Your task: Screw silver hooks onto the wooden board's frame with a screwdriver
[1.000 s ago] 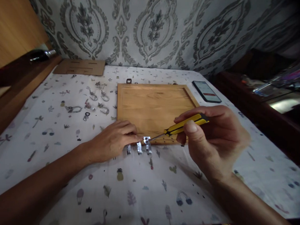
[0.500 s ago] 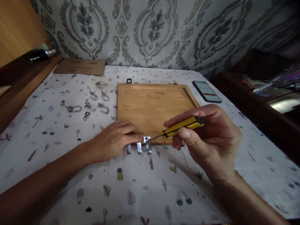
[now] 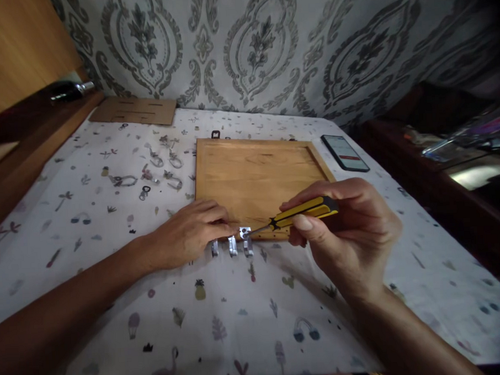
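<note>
A wooden board with a raised frame lies flat on the table. Three silver metal hooks line its near edge, their curved ends jutting toward me. My left hand grips the board's near-left edge, with thumb and fingertips close to the rightmost hook's plate; what lies beneath the fingers is hidden. Between the thumb and fingers of my right hand is a yellow-and-black screwdriver. It slants down to the left, and its tip meets the plate of the rightmost hook.
Several loose metal hooks lie left of the board. Dark hangers stick out from its far edge. To the right is a phone. A cardboard piece lies at the back left, before a patterned wall.
My right hand has turned a little around the screwdriver, and its fingers have shifted on the handle. The tip stays at the same hook; my left hand has not moved.
</note>
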A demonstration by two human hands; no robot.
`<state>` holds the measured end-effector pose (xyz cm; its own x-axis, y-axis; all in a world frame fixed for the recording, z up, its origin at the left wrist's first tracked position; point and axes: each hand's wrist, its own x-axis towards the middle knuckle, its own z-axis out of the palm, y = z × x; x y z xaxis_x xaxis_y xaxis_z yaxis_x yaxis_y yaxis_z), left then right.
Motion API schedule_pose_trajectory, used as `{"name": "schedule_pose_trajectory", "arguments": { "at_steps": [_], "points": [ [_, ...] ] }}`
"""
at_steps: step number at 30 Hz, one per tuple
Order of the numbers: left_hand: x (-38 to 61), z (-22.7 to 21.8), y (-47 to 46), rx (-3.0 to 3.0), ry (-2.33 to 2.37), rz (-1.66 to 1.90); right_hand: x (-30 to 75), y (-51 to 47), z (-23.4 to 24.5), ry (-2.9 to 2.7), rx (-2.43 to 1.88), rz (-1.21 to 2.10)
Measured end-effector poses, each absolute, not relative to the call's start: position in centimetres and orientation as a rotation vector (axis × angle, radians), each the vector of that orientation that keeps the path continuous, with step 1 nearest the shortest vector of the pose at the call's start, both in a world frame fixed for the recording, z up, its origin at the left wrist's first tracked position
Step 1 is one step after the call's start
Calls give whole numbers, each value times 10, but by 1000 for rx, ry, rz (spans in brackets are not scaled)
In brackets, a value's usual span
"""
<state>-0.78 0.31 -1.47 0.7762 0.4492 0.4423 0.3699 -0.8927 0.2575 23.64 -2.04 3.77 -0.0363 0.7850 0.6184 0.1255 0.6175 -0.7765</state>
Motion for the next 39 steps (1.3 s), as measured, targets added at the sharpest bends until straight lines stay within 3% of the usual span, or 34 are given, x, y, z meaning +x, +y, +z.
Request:
{"name": "schedule_pose_trajectory", "arguments": {
  "at_steps": [10,18,39],
  "points": [
    [-8,-13,3,2828,660,731,241,-24,44,-1694,-786,788],
    [-6,-12,2,2807,651,772,237,-25,41,-1685,-754,551],
    [-8,-14,2,2806,674,726,237,-25,31,-1557,-855,543]
  ]
}}
